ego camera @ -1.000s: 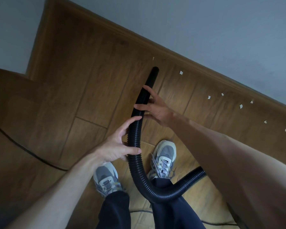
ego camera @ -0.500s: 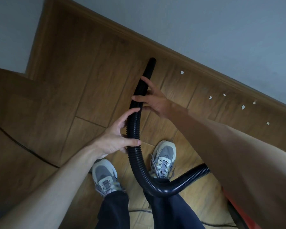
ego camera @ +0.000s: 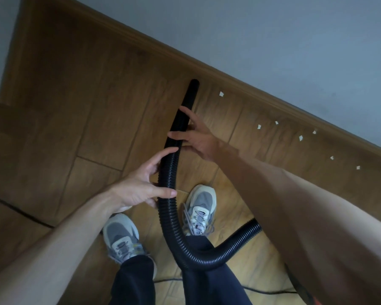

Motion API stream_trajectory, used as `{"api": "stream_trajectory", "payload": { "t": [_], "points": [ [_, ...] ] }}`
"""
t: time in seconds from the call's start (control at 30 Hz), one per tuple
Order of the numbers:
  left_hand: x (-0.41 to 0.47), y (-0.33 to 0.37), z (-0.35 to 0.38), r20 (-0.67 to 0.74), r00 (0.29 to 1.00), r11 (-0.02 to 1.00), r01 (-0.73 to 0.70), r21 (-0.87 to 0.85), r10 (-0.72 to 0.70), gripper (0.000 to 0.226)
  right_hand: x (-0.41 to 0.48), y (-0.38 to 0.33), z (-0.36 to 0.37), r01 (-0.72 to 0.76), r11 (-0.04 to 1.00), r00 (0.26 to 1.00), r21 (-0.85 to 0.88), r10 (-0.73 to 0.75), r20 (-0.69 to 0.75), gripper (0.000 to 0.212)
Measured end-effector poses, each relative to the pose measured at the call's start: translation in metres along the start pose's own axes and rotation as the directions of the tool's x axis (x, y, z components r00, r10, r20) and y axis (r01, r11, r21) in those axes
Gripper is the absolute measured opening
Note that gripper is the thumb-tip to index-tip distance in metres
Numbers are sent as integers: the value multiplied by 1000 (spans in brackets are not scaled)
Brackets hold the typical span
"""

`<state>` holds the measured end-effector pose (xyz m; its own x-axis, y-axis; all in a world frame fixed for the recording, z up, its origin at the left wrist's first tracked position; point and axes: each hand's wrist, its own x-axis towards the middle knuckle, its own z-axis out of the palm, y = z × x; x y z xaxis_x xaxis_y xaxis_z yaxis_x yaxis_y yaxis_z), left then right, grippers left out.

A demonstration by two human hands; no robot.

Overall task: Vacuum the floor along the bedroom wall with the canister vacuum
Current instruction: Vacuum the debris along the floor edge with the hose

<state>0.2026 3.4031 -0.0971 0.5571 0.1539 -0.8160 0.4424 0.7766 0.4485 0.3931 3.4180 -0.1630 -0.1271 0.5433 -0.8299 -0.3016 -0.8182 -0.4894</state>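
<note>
A black ribbed vacuum hose [ego camera: 171,219] curves up from between my legs toward the wall. Its smooth black nozzle tip [ego camera: 193,85] points at the wooden floor just below the baseboard [ego camera: 235,81]. My left hand [ego camera: 141,186] grips the ribbed part, thumb and fingers wrapped round it. My right hand [ego camera: 194,135] holds the hose higher up, near the smooth end, with fingers spread along it. Several small white paper scraps lie along the wall to the right, the nearest [ego camera: 221,94] just right of the nozzle. The canister is mostly hidden behind my right arm.
A thin black power cord [ego camera: 18,211] crosses the wood floor at left, and another stretch of cord [ego camera: 271,291] runs behind my feet. My two grey sneakers [ego camera: 201,208] stand under the hose. A grey wall rises above the baseboard.
The nozzle tip has slid forward to the baseboard, and the scrap that lay there is gone. Both hands moved forward with the hose.
</note>
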Motion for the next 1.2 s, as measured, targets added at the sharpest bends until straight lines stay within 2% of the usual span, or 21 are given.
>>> {"api": "stream_trajectory", "payload": {
  "t": [0.23,0.7,1.2],
  "points": [
    [14,3,22,38,999,999,36,0,-36,93,-15,10,-28,-5,1000,999,24,6,-47,91],
    [25,20,55,114,986,983,104,153,-122,91,-46,38,-65,52,975,987,216,-18,-157,90],
    [47,24,79,193,960,909,111,402,-202,91,-73,78,-92,138,924,946,357,-16,-323,85]
  ]
}}
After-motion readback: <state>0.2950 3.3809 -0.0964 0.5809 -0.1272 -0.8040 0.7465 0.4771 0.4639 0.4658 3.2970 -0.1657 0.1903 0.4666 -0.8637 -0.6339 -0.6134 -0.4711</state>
